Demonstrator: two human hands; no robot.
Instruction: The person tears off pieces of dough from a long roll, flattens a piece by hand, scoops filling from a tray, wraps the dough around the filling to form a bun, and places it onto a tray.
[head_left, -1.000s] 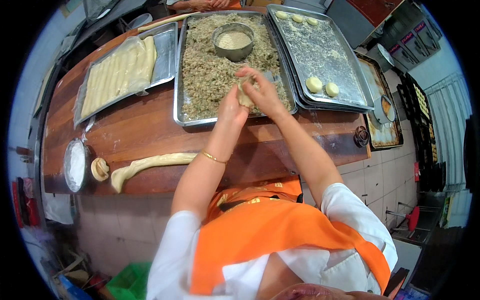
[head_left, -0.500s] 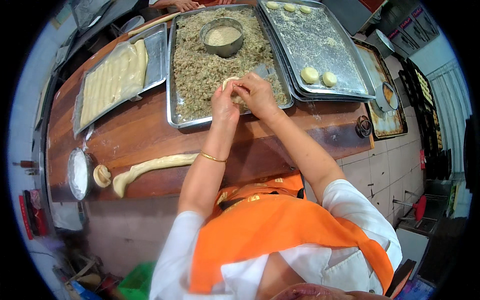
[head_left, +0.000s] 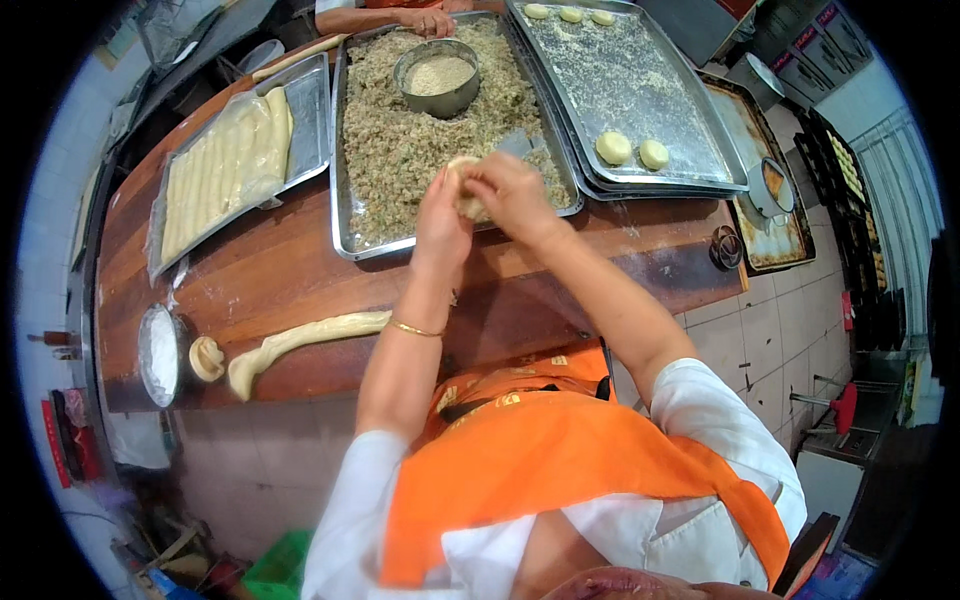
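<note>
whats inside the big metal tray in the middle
The tray holds crumbly mixture, a round metal container of pale grains and something flat and grey. The left hand and right hand hide some mixture; whatever lies under it or the container is covered.

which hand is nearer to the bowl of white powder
Left. The left hand is to the right of the bowl and farther up the table, at the near edge of the large tray; the right hand is farther right, beyond the left.

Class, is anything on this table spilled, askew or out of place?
Slightly: white smudges mark the table near the bowl of powder, outside its rim, so they look spilled. Nothing else clearly stands out.
</note>
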